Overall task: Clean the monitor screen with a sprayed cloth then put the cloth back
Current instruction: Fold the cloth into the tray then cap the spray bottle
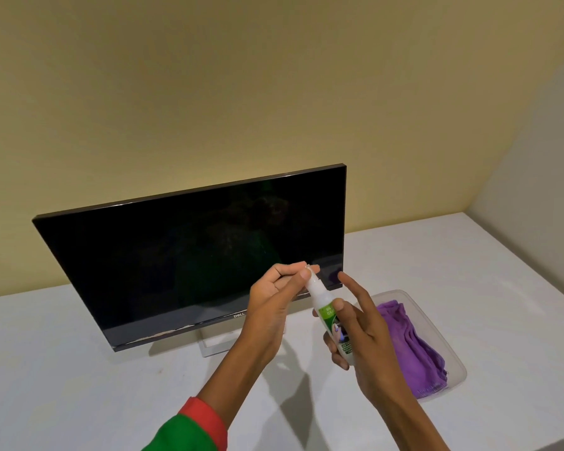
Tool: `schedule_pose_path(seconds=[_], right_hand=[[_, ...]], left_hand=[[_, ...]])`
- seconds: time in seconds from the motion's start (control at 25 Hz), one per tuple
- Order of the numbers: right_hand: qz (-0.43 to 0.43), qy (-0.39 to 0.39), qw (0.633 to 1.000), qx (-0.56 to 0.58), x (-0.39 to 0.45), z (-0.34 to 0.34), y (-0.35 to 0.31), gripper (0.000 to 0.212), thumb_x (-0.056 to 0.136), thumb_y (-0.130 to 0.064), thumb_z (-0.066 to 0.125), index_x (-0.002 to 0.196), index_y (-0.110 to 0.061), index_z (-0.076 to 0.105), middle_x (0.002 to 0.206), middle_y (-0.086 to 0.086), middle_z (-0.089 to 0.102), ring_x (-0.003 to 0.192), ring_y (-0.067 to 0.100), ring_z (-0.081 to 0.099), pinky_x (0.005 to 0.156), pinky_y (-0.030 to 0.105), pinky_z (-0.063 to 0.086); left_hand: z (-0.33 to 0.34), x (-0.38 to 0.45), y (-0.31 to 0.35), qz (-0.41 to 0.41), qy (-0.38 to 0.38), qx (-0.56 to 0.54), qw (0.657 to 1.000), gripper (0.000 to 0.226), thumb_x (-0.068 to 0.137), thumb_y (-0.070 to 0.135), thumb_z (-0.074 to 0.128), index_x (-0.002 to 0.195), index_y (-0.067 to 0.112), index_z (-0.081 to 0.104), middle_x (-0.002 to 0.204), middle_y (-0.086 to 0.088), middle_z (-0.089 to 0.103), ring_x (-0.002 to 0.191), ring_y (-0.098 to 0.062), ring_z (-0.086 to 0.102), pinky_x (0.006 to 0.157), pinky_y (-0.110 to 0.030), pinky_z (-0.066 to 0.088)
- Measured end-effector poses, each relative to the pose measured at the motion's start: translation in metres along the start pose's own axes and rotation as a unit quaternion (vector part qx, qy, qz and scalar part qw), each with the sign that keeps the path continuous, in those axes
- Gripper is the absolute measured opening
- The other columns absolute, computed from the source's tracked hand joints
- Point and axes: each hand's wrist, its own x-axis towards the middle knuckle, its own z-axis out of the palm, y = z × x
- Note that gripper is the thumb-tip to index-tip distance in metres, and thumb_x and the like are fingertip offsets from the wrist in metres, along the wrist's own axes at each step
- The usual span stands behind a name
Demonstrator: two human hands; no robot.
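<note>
A black monitor (189, 255) with a dark screen stands on a white table (79, 369). In front of its lower right corner I hold a small white spray bottle (326, 312) with a green label. My right hand (362, 333) grips the bottle's body, its forefinger straight and raised. My left hand (277, 297) pinches the clear cap at the bottle's top. A folded purple cloth (411, 346) lies in a clear plastic tray (453, 359) to the right of my hands.
The monitor's stand (215, 345) rests on the table below the screen. A yellow wall rises behind, and a pale wall closes the right side. The table's front edge runs at the lower right.
</note>
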Motion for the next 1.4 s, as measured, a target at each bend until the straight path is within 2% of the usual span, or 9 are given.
schedule_pose_path(seconds=[0.2, 0.28, 0.36, 0.56, 0.68, 0.88, 1.08, 1.28, 1.4], right_hand=[[0.157, -0.072, 0.948, 0.268, 0.006, 0.003, -0.020, 0.068, 0.067, -0.038, 0.078, 0.128, -0.018, 0.055, 0.086, 0.018, 0.066, 0.037, 0.014, 0.046, 0.027, 0.016, 0.035], [0.216, -0.122, 0.903, 0.350, 0.008, -0.001, -0.025, 0.082, 0.055, -0.034, 0.089, 0.122, -0.006, 0.051, 0.072, 0.016, 0.067, 0.031, 0.014, 0.045, 0.024, 0.016, 0.033], [0.229, -0.155, 0.893, 0.355, 0.012, -0.005, -0.030, 0.070, 0.067, -0.038, 0.077, 0.120, -0.003, 0.046, 0.058, 0.012, 0.066, 0.028, 0.012, 0.046, 0.023, 0.016, 0.034], [0.034, -0.162, 0.980, 0.107, 0.030, -0.029, -0.037, 0.054, 0.076, -0.035, 0.074, 0.123, -0.013, 0.061, 0.089, 0.010, 0.070, 0.064, 0.021, 0.064, 0.059, 0.026, 0.054], [-0.019, -0.086, 0.993, -0.082, 0.048, -0.069, -0.035, 0.039, 0.079, -0.026, 0.068, 0.118, -0.022, 0.064, 0.100, 0.011, 0.074, 0.092, 0.028, 0.070, 0.080, 0.031, 0.054], [-0.025, 0.093, 0.935, -0.341, 0.077, -0.138, 0.013, 0.031, 0.082, -0.012, 0.071, 0.112, -0.010, 0.065, 0.106, 0.007, 0.069, 0.097, 0.027, 0.064, 0.078, 0.030, 0.048], [0.032, 0.081, 0.919, -0.384, 0.096, -0.139, 0.069, 0.022, 0.071, -0.006, 0.075, 0.092, -0.009, 0.069, 0.085, 0.006, 0.071, 0.084, 0.023, 0.066, 0.071, 0.026, 0.045], [0.060, 0.048, 0.910, -0.407, 0.120, -0.130, 0.099, 0.024, 0.072, 0.002, 0.071, 0.094, -0.003, 0.066, 0.083, 0.005, 0.065, 0.081, 0.023, 0.061, 0.057, 0.004, 0.039], [0.061, 0.050, 0.914, -0.397, 0.123, -0.130, 0.110, 0.023, 0.072, 0.006, 0.070, 0.093, -0.002, 0.065, 0.082, 0.007, 0.065, 0.085, 0.030, 0.064, 0.067, 0.020, 0.047]], left_hand=[[0.007, 0.001, 0.016, 0.031, -0.039, -0.005, 0.999, 0.028, 0.073, 0.030, 0.063, 0.095, 0.014, 0.062, 0.103, -0.009, 0.072, 0.098, -0.021, 0.067, 0.098, -0.051, 0.046], [0.013, 0.002, 0.019, 0.036, -0.053, -0.024, 0.998, 0.027, 0.073, 0.031, 0.063, 0.095, 0.016, 0.061, 0.104, -0.011, 0.071, 0.095, -0.022, 0.067, 0.094, -0.048, 0.050], [0.016, 0.004, 0.021, 0.045, -0.074, -0.050, 0.995, 0.025, 0.073, 0.031, 0.063, 0.094, 0.019, 0.060, 0.104, -0.012, 0.071, 0.096, -0.024, 0.067, 0.089, -0.038, 0.054], [0.017, 0.017, 0.029, 0.065, -0.142, -0.005, 0.988, 0.020, 0.082, 0.021, 0.062, 0.101, 0.014, 0.061, 0.110, -0.011, 0.070, 0.105, -0.023, 0.065, 0.085, -0.027, 0.053], [0.023, 0.020, 0.017, 0.077, -0.126, 0.121, 0.982, 0.030, 0.084, 0.018, 0.063, 0.114, 0.021, 0.064, 0.120, 0.006, 0.065, 0.113, -0.004, 0.058, 0.091, -0.016, 0.048], [0.014, 0.009, -0.015, 0.054, -0.079, 0.283, 0.954, 0.029, 0.087, 0.019, 0.060, 0.115, 0.025, 0.063, 0.127, 0.006, 0.061, 0.116, -0.005, 0.056, 0.099, -0.025, 0.046], [0.000, 0.003, -0.031, 0.073, -0.035, 0.413, 0.907, 0.024, 0.088, 0.025, 0.059, 0.111, 0.028, 0.065, 0.132, 0.010, 0.056, 0.120, -0.007, 0.051, 0.103, -0.038, 0.043], [-0.022, 0.003, -0.034, 0.092, -0.013, 0.478, 0.874, 0.029, 0.089, 0.029, 0.057, 0.117, 0.030, 0.061, 0.138, 0.018, 0.044, 0.127, -0.010, 0.047, 0.105, -0.032, 0.036], [-0.035, 0.000, -0.036, 0.100, 0.006, 0.497, 0.862, 0.030, 0.089, 0.031, 0.056, 0.119, 0.033, 0.058, 0.134, 0.026, 0.035, 0.127, -0.009, 0.046, 0.099, -0.024, 0.036]])
